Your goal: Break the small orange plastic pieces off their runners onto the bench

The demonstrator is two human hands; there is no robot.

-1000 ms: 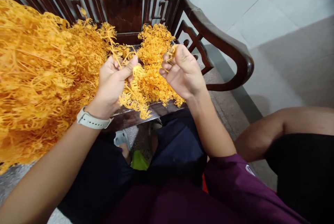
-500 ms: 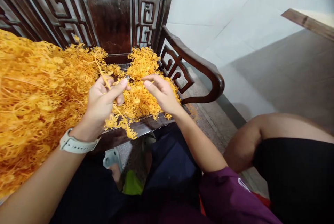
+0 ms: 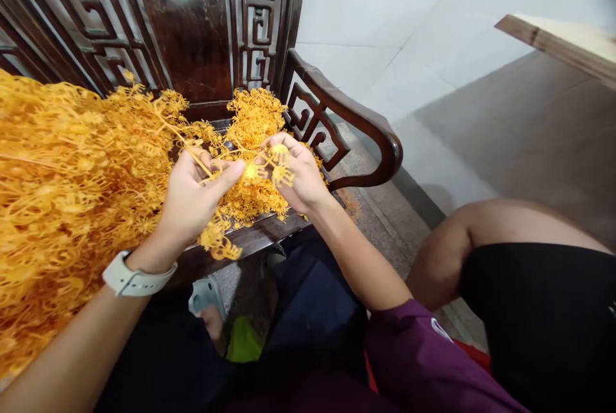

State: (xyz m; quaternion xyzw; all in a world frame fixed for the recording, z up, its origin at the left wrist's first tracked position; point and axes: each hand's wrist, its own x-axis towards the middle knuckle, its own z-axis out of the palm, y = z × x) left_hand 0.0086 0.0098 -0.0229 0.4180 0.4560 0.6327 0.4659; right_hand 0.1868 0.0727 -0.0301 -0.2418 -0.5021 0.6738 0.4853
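Note:
My left hand (image 3: 192, 198), with a pale watch strap (image 3: 139, 277) at its wrist, is closed around a long orange-yellow plastic flower stem (image 3: 174, 133). One end of that stem reaches up and left into the large heap. A branch with small yellow flower heads (image 3: 282, 176) spreads from beside my left thumb across the palm of my right hand (image 3: 307, 181). The right fingers curl around this branch, their tips partly hidden behind the flower heads. Another cluster of flower heads (image 3: 219, 238) hangs below my left hand, at the seat's front edge.
A large heap of orange plastic flowers (image 3: 72, 195) covers the left side. A smaller pile (image 3: 255, 115) lies on the dark carved wooden bench, by its curved armrest (image 3: 359, 108). At the right is another person's bent leg (image 3: 447, 252). A wooden board edge (image 3: 553, 41) juts in at upper right.
My right hand has turned palm inward and closed on the flower branch, where before its fingers were apart from it. Flower heads now show between the hands. The view has shifted slightly.

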